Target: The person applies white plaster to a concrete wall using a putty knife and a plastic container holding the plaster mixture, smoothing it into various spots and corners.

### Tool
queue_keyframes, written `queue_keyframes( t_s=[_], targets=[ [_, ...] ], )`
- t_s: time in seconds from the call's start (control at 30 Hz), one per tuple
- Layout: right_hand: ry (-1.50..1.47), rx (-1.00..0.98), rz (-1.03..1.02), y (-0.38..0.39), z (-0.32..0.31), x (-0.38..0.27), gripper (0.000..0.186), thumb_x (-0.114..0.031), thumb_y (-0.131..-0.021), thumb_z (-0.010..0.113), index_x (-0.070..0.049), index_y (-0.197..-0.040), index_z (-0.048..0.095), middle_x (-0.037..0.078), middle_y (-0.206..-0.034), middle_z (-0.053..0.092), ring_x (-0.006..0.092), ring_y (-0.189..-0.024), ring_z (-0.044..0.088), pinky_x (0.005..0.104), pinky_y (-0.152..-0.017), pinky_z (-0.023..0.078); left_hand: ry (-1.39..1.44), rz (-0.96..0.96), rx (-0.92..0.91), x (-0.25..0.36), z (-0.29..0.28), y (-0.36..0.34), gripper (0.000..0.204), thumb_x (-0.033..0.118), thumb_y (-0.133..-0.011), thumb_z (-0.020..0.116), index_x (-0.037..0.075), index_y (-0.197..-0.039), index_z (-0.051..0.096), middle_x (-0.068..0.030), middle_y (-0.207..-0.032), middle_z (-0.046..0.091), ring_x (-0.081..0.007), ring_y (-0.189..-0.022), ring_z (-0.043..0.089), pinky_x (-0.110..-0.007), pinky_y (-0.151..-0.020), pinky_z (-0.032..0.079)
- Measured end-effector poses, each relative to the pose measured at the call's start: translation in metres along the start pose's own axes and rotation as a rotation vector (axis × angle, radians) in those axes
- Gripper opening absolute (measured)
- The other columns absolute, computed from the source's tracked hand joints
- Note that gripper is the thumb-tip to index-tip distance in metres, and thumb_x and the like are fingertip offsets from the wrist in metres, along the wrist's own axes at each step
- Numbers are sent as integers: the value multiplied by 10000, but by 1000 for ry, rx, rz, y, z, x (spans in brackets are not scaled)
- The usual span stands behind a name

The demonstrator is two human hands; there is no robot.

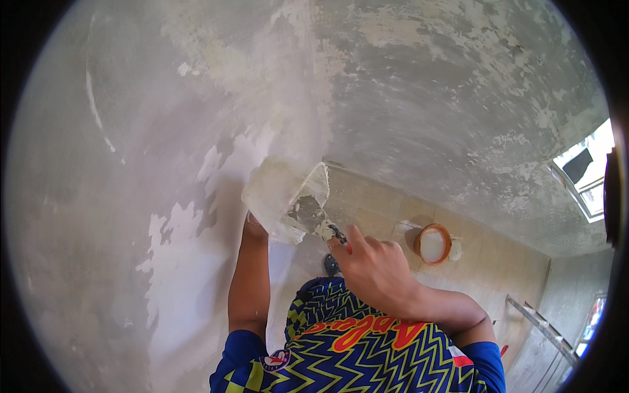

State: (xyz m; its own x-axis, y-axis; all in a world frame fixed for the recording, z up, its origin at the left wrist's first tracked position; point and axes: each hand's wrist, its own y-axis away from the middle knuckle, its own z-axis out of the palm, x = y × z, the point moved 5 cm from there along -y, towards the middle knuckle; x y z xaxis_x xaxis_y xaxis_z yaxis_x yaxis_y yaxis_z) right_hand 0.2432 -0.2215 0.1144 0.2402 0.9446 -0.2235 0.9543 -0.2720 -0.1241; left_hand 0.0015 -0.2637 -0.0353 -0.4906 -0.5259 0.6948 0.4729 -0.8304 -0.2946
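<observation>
My left hand [254, 226] holds up a whitish, plaster-smeared container [270, 190] close to the wall corner; most of its fingers are hidden behind that container. Its rim and walls are caked with white paste. In my right hand [380, 265] is a putty knife [308, 211], the fingers closed round its dark and red handle. The knife's blade, spotted with paste, lies at the container's open side. On the left, the wall [177, 275] carries a broad patch of fresh white coating with a ragged edge.
A grey, patchily coated wall [419, 111] meets the left wall at a corner. On the tiled floor [367, 196] stands a brown-rimmed bucket [433, 244] with whitish content. A window [590, 167] is at far right, and a long metal frame [542, 327] below it. My shoe [332, 264] shows beneath.
</observation>
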Motion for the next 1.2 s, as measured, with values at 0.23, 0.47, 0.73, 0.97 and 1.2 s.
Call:
queue_keyframes(
  t_s=[0.23, 0.47, 0.73, 0.97, 1.2],
  targets=[
    [8, 68, 117, 10, 13, -11, 384, -87, -834, 633, -56, -1215, 669, 137, -990, 593, 255, -686, 704, 403, -514, 548, -214, -13, -102, -11, -14, -5, 876, 581, -912, 718, 54, -1541, 410, -124, -1527, 503, -263, -1394, 505, -453, -1178, 413],
    [-142, 130, 53, 3, -4, 11, 391, -106, -874, 635, -27, -1257, 648, 129, -965, 614, 260, -730, 709, 379, -569, 567, -15, -59, 25, 5, -19, 0, 848, 572, -923, 704, 56, -1532, 418, -128, -1514, 511, -272, -1378, 514, -463, -1165, 422],
    [-505, 288, 149, 3, 30, 52, 410, -144, -950, 665, 28, -1317, 602, 241, -1044, 689, 458, -828, 670, 508, -716, 547, 95, -76, 108, -7, -9, -1, 816, 562, -935, 688, 59, -1523, 427, -131, -1499, 520, -281, -1360, 524, -475, -1151, 433],
    [-612, 335, 143, 10, 44, 49, 399, -128, -945, 663, 60, -1294, 615, 270, -999, 694, 478, -822, 666, 515, -738, 543, 152, -78, 163, -22, -5, 3, 788, 552, -946, 674, 62, -1514, 434, -135, -1486, 528, -290, -1344, 533, -485, -1138, 442],
    [-759, 241, 189, 16, 53, 38, 394, -113, -951, 652, 102, -1279, 619, 334, -1069, 685, 516, -915, 669, 492, -820, 551, 178, -88, 212, -21, -7, 16, 760, 543, -956, 659, 65, -1506, 442, -138, -1473, 536, -299, -1328, 542, -495, -1126, 452]
  ],
)
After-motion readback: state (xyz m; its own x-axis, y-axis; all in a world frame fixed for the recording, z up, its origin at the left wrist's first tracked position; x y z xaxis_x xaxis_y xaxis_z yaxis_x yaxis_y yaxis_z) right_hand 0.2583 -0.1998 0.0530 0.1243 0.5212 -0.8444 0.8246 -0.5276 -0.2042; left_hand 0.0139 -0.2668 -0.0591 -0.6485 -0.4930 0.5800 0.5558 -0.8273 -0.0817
